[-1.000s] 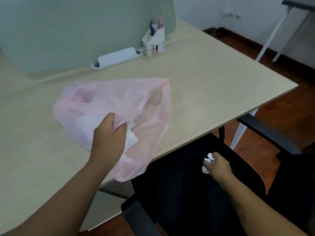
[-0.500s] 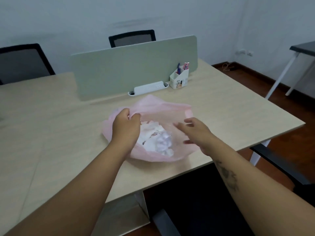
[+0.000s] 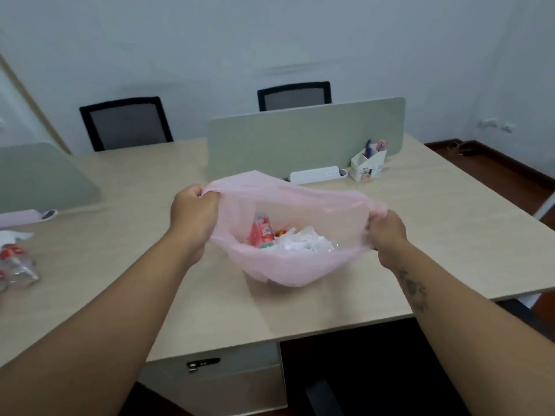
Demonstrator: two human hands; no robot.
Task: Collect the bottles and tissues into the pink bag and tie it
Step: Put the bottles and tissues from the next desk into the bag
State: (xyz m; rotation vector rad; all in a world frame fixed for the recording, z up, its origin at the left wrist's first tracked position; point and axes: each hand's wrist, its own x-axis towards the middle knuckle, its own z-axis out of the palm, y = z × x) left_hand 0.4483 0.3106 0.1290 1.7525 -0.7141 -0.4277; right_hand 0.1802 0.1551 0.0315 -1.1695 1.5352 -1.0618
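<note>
The pink bag hangs just above the desk, its mouth stretched wide. My left hand grips the left rim and my right hand grips the right rim. Inside lie a bottle with a red label and crumpled white tissues. At the far left edge of the desk lie crushed clear bottles with red labels and a white tissue.
A grey-green divider panel stands behind the bag, with a white power strip and a white pen holder at its foot. Two black chairs stand beyond the desk. A drawer unit sits below the front edge.
One second ago my right hand held a tissue down by the chair seat. It has come up to the bag, and both hands now pull the rim apart and lift it.
</note>
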